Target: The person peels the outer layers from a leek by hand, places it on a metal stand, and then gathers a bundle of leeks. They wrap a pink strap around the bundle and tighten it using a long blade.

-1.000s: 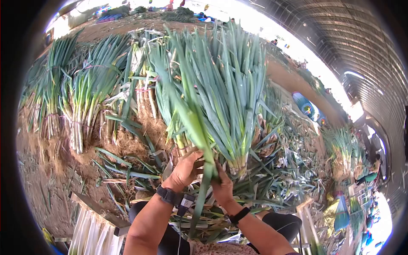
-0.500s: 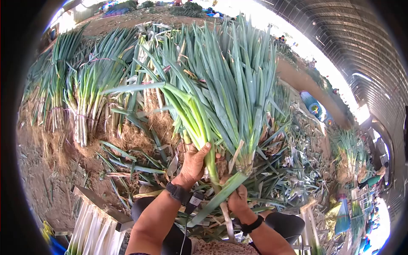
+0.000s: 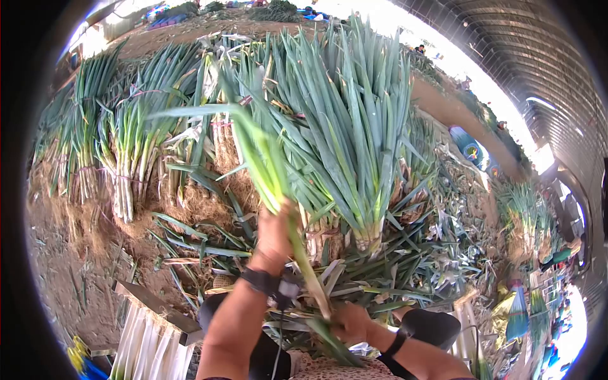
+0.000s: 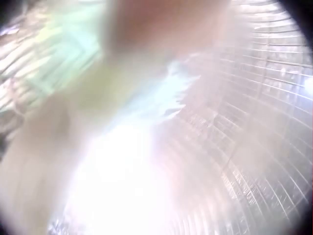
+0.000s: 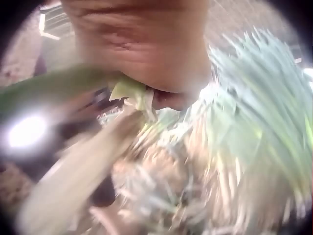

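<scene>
My left hand (image 3: 277,237) grips a long green onion (image 3: 269,168) around its stalk, with its leaves fanning up and its pale lower end slanting down to the right. In the left wrist view, the blurred stalk (image 4: 39,147) crosses below the hand (image 4: 168,24). Near the lower end of the stalk, my right hand (image 3: 351,323) holds a loose green leaf (image 3: 335,347) that trails toward the lap. The right wrist view shows the torn end of that leaf (image 5: 129,90) pinched under the right hand (image 5: 142,44), beside the pale stalk (image 5: 83,176).
A large sheaf of green onions (image 3: 348,139) stands just ahead, and tied bundles (image 3: 130,145) line the left. Stripped leaves (image 3: 411,266) litter the ground. Trimmed white stalks (image 3: 149,348) lie in a wooden-edged holder at lower left, and more stalks (image 3: 465,329) at lower right.
The right hand has moved down and right along the stalk, drawing the leaf down with it. The left hand still grips the onion, now slightly higher and further left, its pale stalk more exposed.
</scene>
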The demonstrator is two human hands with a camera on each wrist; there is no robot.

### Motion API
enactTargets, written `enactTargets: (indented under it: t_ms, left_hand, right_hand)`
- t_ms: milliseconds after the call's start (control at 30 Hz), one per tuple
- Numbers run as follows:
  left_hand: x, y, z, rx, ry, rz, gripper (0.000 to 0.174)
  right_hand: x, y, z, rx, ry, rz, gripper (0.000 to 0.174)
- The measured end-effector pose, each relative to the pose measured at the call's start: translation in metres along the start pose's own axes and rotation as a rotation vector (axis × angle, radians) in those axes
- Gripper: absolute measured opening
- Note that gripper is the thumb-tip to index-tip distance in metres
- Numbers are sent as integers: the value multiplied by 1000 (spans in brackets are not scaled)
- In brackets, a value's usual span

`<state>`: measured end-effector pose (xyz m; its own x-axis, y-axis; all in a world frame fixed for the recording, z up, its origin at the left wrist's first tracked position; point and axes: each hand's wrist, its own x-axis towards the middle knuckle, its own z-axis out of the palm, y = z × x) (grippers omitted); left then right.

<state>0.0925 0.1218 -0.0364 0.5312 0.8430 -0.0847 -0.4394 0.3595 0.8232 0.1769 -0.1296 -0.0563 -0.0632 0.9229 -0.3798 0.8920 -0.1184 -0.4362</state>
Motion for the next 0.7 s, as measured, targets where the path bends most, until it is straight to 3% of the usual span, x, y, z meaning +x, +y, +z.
enactTargets:
  t_ms: [33,67,133,167,200,267,300,333,367,433,500,533,633,700]
  left_hand:
    - [10,24,-8,46,44,23,22]
    - [20,27,-13,-106,73,106,23]
    - [23,31,-19,-249,136,193,24]
    - [22,30,-22,-254,124,173,25]
    - [21,25,-24,-261,108,146,25]
    - [18,24,-15,-346,76,125,26]
    - [17,21,-12,-360,50,89,25]
    - [16,18,-12,-373,27,55,24]
    - [14,15,-13,-386,9,22,23]
    - [13,11,-11,-373,-65,2,19]
    - [11,7,-8,-426,-77,-78,20]
    - [10,6,-7,-540,-131,-121,31]
    - [-1,20,-5,-711,-208,-215,39]
    - [0,12,-8,-654,-260,-234,45]
  right_hand:
    - [-21,12,34,206,61,-1,31]
    - [-31,30,59,-42,-371,316,39]
    - [-71,101,116,-46,-553,517,44]
    - [-82,174,165,-69,-690,300,45]
    - [-77,160,138,-109,-553,510,42]
    - [-44,158,101,-232,-189,334,35]
    - [-15,114,51,-174,-16,440,33]
    - [3,62,0,43,250,362,34]
    - [23,46,-12,344,516,241,29]
    - [58,6,-43,414,734,-12,37]
    - [83,-19,-56,337,780,-59,36]
    - [88,-25,-59,298,805,-82,36]
    - [92,-23,-54,370,743,-58,36]
    - [93,-27,-57,422,803,-124,37]
